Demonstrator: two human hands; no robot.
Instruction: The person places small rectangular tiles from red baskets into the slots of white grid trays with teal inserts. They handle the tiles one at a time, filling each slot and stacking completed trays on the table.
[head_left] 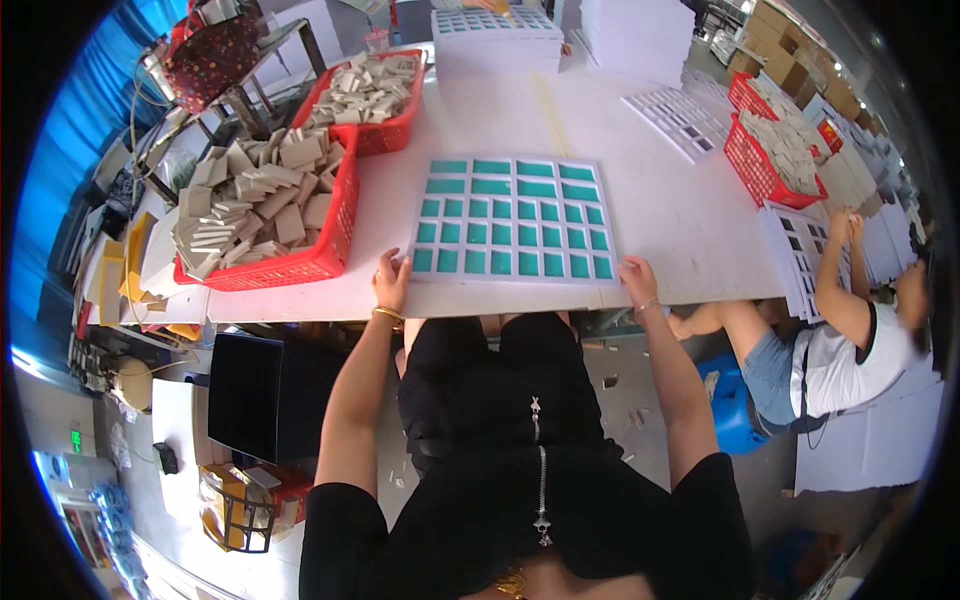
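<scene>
A white grid tray (510,222) with teal-bottomed compartments lies flat on the white table in front of me. Its upper cells are wider than the small squarish ones below. At the tray's near left corner is my left hand (391,284), fingers curled at the edge, a gold bracelet at the wrist. My right hand (638,281) grips the near right corner in the same way, with a thin bracelet on its wrist. No loose pieces show in the tray's cells.
Left of the tray, a red basket (335,225) is heaped with pale flat pieces; a second red basket (400,125) stands behind it. Stacked white trays (497,50) stand at the far side. On the right are another filled basket (758,165) and a seated co-worker (850,350) handling a tray.
</scene>
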